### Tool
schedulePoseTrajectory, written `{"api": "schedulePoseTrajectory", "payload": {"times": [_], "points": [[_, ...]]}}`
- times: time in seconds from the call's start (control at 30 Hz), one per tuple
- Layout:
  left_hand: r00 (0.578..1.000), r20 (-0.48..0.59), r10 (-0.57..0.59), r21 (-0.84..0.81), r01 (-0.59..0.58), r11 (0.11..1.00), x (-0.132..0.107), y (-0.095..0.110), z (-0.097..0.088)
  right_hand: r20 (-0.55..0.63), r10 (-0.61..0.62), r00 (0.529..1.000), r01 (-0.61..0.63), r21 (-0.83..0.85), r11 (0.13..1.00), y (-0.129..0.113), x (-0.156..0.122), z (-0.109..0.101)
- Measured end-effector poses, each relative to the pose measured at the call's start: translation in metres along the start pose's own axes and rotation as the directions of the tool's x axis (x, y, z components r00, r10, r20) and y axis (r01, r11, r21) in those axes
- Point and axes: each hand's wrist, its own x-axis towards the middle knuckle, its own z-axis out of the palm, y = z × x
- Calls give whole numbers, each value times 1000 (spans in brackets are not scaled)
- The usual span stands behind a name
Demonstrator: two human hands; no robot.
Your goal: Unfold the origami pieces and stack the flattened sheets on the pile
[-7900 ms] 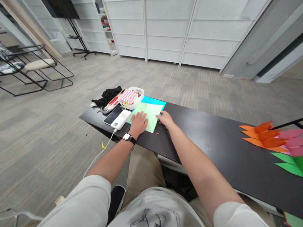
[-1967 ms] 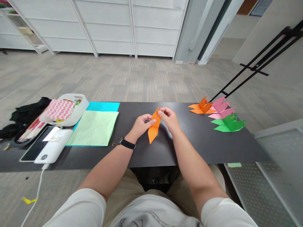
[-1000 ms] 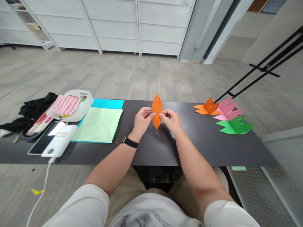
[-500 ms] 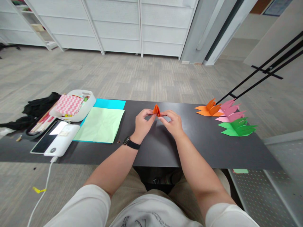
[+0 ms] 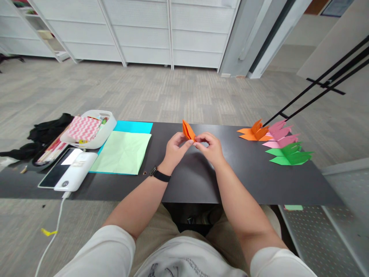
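Between my hands, above the dark table, is a small folded piece of orange paper, its pointed end tilted up and to the left. My left hand pinches its lower left side between thumb and fingers. The fingertips of my right hand are closed on the bottom right corner. Over to the right lie folded paper shapes with pointed flaps: an orange one, pink ones and green ones.
Left of my hands are light green paper sheets on blue paper. Farther left are a white basket, a white power bank with a cable, a tablet and black cloth. Black metal bars slant at the right.
The orange paper has turned in my fingers: its tip now leans up and left and more of its side shows. Both hands stay in nearly the same place.
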Motion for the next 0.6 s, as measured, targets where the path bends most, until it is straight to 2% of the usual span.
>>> {"api": "schedulePoseTrajectory", "payload": {"times": [0.1,0.37,0.6], "points": [[999,4,-39,-55,39,998,1,-1,0,6,46,999,-47,56,997,-1,0,0],[998,10,-55,-122,56,991,4,-4,0,34,218,975,-220,247,944,7,0,3],[998,-43,-38,-34,36,999,3,-7,3,-11,207,978,-200,200,959,10,-3,11]]}}
